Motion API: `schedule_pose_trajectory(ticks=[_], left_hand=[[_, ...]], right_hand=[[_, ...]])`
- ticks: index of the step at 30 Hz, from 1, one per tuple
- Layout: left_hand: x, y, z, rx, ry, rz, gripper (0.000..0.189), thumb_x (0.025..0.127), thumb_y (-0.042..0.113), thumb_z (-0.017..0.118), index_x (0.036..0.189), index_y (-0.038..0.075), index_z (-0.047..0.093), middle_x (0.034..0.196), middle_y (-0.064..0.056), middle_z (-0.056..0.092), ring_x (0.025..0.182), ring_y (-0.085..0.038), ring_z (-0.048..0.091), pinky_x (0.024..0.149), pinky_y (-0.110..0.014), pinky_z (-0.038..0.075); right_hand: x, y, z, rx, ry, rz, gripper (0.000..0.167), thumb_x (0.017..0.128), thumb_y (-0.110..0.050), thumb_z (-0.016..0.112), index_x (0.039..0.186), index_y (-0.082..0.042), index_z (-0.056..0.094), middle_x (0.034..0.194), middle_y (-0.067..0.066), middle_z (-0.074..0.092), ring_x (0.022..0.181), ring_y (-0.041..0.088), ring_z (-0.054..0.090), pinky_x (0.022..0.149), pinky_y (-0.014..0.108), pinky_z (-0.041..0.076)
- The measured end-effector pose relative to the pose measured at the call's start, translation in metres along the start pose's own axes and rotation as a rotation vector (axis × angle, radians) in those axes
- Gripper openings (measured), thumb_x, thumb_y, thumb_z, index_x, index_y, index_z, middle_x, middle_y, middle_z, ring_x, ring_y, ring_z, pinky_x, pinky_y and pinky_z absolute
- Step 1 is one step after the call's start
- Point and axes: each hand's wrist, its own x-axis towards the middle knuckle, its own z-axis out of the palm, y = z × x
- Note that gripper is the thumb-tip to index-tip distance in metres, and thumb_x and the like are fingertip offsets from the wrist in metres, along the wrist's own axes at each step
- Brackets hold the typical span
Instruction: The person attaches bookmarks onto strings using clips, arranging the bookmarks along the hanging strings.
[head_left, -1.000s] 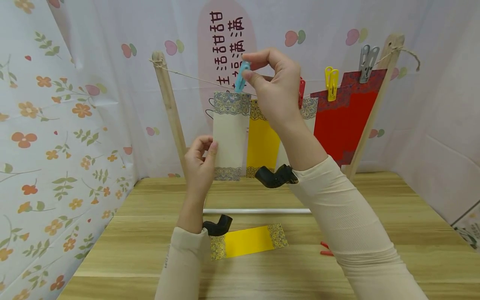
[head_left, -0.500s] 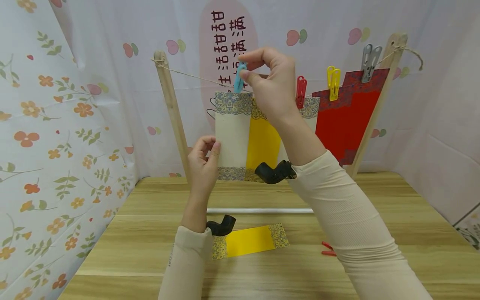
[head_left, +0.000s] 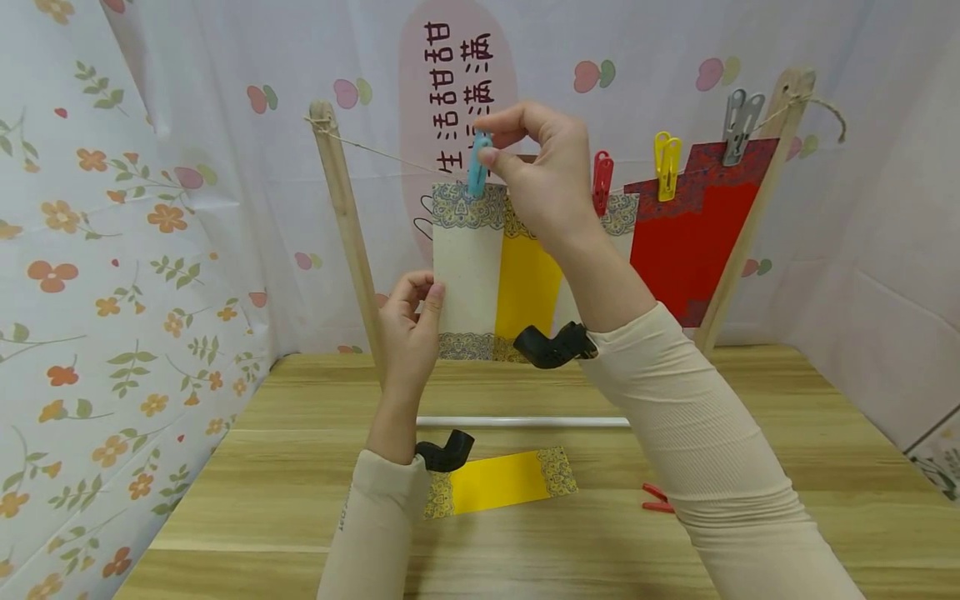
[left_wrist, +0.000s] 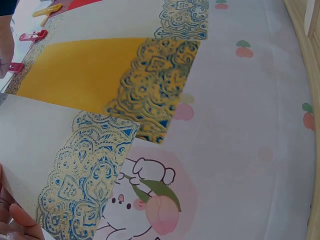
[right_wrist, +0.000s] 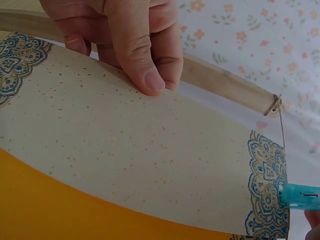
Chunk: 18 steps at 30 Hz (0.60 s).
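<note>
My left hand [head_left: 408,333] pinches the left edge of a cream paper strip [head_left: 468,275] with blue-and-gold lace borders. At the strip's top edge, my right hand [head_left: 551,167] pinches a light blue clothespin [head_left: 478,171] between thumb and fingers. In the right wrist view the clothespin [right_wrist: 301,196] straddles the strip's patterned top border. A yellow strip [head_left: 525,275] hangs just right of it, partly behind my right hand. Farther along the string [head_left: 390,156], a red clothespin [head_left: 602,183] holds another cream strip [head_left: 622,221].
Red paper [head_left: 686,242] hangs at right under a yellow clothespin [head_left: 667,167] and a grey one [head_left: 741,125]. Wooden posts [head_left: 343,208] carry the string. On the table [head_left: 285,467] lie a yellow strip [head_left: 498,483], a red clothespin [head_left: 657,498] and a white rod [head_left: 525,422].
The blue clothespin in my right hand has moved slightly down, its tip now over the cream strip's top border. My left hand keeps its hold on the strip's edge.
</note>
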Motion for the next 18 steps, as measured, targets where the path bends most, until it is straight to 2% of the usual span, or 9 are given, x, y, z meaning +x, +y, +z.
schedule_pose_trajectory(ticks=[5,9,15,18], left_hand=[[0.0004,-0.0001,-0.0003,0.002,0.002,0.021,0.015,0.1,0.007,0.057,0.101,-0.008,0.06,0.09,-0.007,0.061,0.082,-0.004,0.055,0.058,-0.017,0.041],[0.0009,-0.0005,-0.0001,0.012,0.001,0.03,0.016,0.1,0.008,0.057,0.101,-0.008,0.06,0.091,-0.011,0.062,0.083,-0.003,0.056,0.058,-0.017,0.04],[0.0003,0.0,0.0004,0.017,0.004,0.039,0.015,0.099,0.007,0.058,0.1,-0.008,0.061,0.09,-0.009,0.061,0.082,-0.004,0.056,0.057,-0.017,0.038],[0.0,0.0,0.001,0.017,0.001,0.048,0.015,0.099,0.007,0.058,0.1,-0.008,0.061,0.089,-0.005,0.061,0.081,-0.003,0.055,0.057,-0.017,0.038]], right_hand=[[-0.0017,0.0016,-0.0012,-0.022,-0.021,0.013,0.019,0.091,0.001,0.067,0.108,-0.003,0.074,0.086,-0.003,0.059,0.08,0.017,0.065,0.076,0.021,0.054],[-0.0033,0.003,-0.0017,-0.024,-0.029,0.024,0.02,0.091,0.001,0.067,0.109,-0.003,0.074,0.085,-0.002,0.058,0.077,0.019,0.067,0.076,0.021,0.055],[-0.0048,0.0015,-0.0027,-0.052,-0.063,0.025,0.022,0.091,0.0,0.067,0.111,-0.005,0.074,0.089,-0.001,0.059,0.084,0.018,0.062,0.078,0.021,0.054],[-0.0047,-0.0003,-0.0039,-0.088,-0.094,0.032,0.024,0.093,-0.003,0.067,0.115,-0.008,0.074,0.097,0.001,0.061,0.094,0.014,0.058,0.078,0.021,0.053]])
